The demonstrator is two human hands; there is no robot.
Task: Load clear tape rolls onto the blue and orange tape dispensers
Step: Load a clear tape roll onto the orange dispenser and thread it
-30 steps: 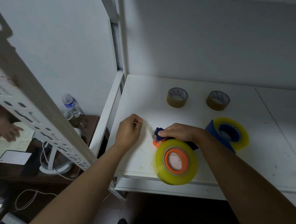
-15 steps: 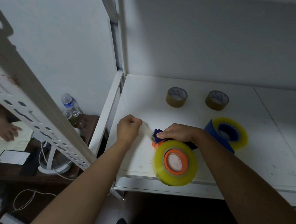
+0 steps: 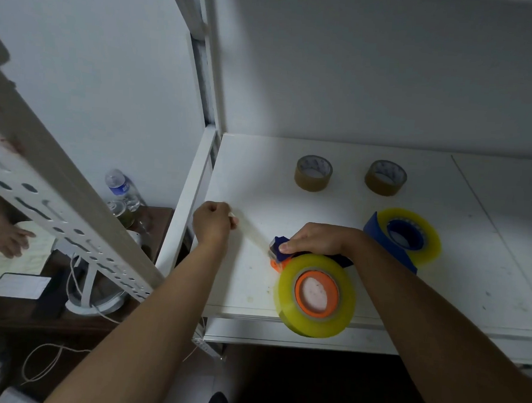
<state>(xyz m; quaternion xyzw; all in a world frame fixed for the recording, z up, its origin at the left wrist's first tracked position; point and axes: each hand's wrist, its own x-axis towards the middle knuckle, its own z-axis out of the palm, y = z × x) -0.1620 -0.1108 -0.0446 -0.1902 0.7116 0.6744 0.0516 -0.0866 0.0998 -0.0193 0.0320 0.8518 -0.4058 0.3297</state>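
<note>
While the right hand [image 3: 313, 240] presses down on the orange dispenser [image 3: 286, 260] at the shelf's [image 3: 289, 202] front edge, its clear roll [image 3: 315, 294] sits mounted. At ten o'clock from it, the left hand [image 3: 212, 223] pinches the drawn tape strip [image 3: 251, 234]. Blue dispenser [image 3: 390, 240], loaded, lies at two o'clock.

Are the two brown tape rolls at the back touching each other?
Apart. The head view shows bare white shelf between the left brown roll and the right brown roll.

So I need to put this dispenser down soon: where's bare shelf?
Free: right of the blue dispenser, and behind the brown rolls toward the wall. Crowded: front left, where left hand stretches tape from the orange dispenser under right hand.
</note>
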